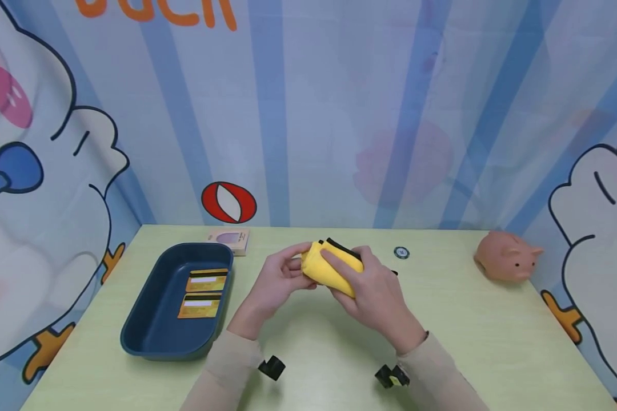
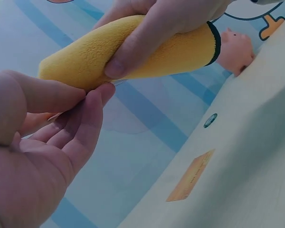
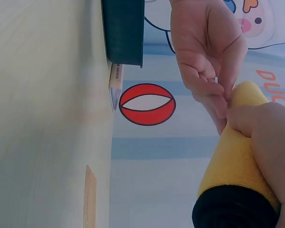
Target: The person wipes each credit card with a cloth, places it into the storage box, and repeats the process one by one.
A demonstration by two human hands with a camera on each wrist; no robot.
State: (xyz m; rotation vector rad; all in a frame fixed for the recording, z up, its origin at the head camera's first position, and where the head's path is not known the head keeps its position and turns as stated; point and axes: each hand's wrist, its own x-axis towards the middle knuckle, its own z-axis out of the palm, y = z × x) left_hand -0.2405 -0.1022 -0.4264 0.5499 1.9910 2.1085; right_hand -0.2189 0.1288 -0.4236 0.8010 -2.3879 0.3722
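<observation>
A yellow fuzzy cloth with black edging, in a rolled shape, is held above the table between both hands. My right hand grips it round the middle, thumb along one side, as the left wrist view shows. My left hand pinches the cloth's left end between thumb and fingertips; part of that contact is hidden. Beyond the hands, an orange card lies on the table. In the head view the right hand covers most of that card.
At left, a dark blue tray holds two gold cards with black stripes. Behind it lies a pale pink box. A round chip lies toward the back. A pink piggy bank stands at the right edge.
</observation>
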